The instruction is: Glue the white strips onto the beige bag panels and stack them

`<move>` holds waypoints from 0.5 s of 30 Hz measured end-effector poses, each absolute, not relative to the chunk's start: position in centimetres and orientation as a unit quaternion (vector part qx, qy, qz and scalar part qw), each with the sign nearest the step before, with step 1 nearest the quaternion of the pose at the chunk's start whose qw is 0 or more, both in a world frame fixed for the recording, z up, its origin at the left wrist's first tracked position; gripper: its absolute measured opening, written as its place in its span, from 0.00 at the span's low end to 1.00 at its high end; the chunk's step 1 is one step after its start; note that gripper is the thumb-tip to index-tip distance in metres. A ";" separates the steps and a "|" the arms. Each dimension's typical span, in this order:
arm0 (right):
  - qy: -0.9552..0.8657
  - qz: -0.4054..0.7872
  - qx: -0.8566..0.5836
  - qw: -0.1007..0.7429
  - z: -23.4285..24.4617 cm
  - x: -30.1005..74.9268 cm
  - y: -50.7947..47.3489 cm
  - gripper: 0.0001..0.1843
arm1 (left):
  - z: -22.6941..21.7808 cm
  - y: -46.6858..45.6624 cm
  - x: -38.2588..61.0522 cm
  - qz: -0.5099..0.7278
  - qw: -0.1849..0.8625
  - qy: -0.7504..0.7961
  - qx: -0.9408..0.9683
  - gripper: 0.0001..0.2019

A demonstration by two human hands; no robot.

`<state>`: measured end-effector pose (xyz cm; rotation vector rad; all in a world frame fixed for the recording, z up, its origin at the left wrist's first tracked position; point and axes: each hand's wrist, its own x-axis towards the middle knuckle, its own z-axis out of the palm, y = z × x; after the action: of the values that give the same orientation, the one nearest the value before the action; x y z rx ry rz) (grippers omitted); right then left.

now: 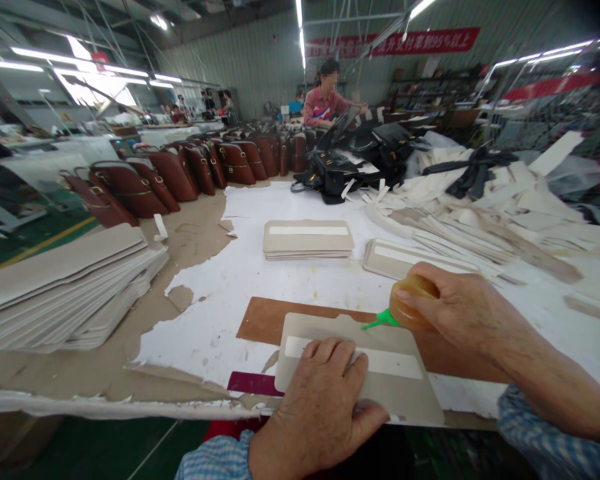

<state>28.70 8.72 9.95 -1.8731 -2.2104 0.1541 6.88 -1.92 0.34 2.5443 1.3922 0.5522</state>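
Note:
A beige board panel (405, 393) with a white strip (385, 362) across it lies at the table's front edge. My left hand (325, 400) rests on the panel with its fingers laid flat over the strip. Wrapped in the fingers of my right hand (455, 307) is an amber glue bottle (405, 303) with a green nozzle (380, 321). It is tilted, and the nozzle tip is at the panel's upper edge, near a small raised tab. Beneath the panel lies a brown strip (265, 321); a purple piece (254, 383) shows at its left.
Stacked panels (307, 241) stand beyond my hands, another stack (380, 260) to their right. A fanned pile of boards (70, 293) lies left. Behind are brown bags (180, 173), black bags (330, 167) and pale scraps (480, 213). A person (325, 100) works at the back.

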 end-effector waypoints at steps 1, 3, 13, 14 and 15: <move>-0.750 0.058 -0.649 0.114 10.0 29.0 8.6 0.12 | 0.3 -1.9 6.9 0.186 0.095 0.469 0.858 0.22; -0.737 0.065 -0.665 0.102 10.1 29.5 8.3 0.14 | 0.2 -1.9 6.9 0.187 0.095 0.468 0.858 0.23; -0.662 0.086 -0.737 0.101 9.3 33.8 7.5 0.22 | -0.4 -1.6 6.9 0.184 0.108 0.468 0.858 0.25; -0.654 0.087 -0.744 0.107 9.2 34.2 7.5 0.23 | -0.4 -1.6 6.9 0.184 0.107 0.467 0.858 0.26; -0.647 0.088 -0.749 0.113 9.0 34.6 7.4 0.23 | -0.4 -1.6 6.9 0.184 0.105 0.464 0.860 0.26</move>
<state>34.62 7.45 9.04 -2.1975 -1.8971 0.2579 6.92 -1.61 -0.42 2.5338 1.3681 0.5433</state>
